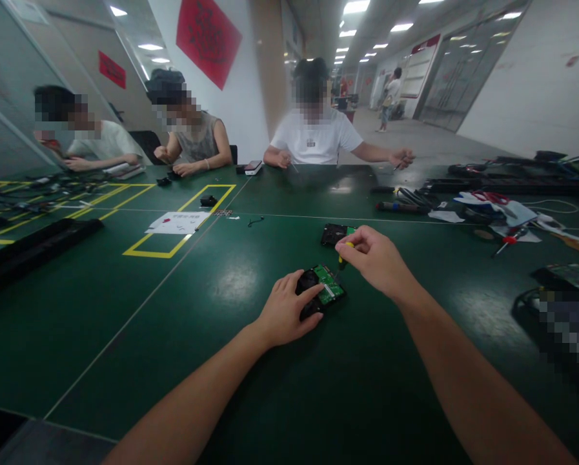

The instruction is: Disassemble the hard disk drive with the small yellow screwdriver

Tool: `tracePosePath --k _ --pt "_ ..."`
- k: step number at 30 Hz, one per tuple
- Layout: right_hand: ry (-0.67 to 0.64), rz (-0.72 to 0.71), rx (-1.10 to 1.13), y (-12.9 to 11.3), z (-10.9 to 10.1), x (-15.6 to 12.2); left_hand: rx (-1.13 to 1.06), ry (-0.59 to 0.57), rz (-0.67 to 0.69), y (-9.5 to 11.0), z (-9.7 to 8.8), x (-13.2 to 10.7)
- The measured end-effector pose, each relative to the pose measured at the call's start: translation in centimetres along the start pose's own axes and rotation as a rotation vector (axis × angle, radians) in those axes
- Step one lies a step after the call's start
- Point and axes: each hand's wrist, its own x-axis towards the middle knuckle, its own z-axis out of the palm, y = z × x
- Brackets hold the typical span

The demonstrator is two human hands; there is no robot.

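A black hard drive with a green circuit board (pixel 326 286) lies on the dark green table (pixel 212 336) in front of me. My left hand (pixel 286 311) is wrapped round its near left side, fingers closed on it. My right hand (pixel 374 257) is pinched on a small screwdriver with a yellow handle (pixel 343 253), held upright with its tip down at the board's right edge. A second black drive (pixel 335 233) lies just behind, partly hidden by my right hand.
Three people sit along the far edge, their hands on small parts. A paper sheet (pixel 177 222) lies inside a yellow taped rectangle. Black trays (pixel 32 248) line the left. Tools, cables and scissors (pixel 487 206) clutter the right side.
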Motion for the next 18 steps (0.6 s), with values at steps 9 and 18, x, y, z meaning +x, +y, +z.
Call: tracePosePath --k 9,18 --pt "-0.162 0.089 0.288 -0.8 0.3 0.1 -0.014 0.009 -0.002 0.0 0.0 0.0" --pt "-0.342 0.145 0.443 -1.2 -0.9 -0.1 -0.002 0.007 0.000 0.0 0.0 0.0"
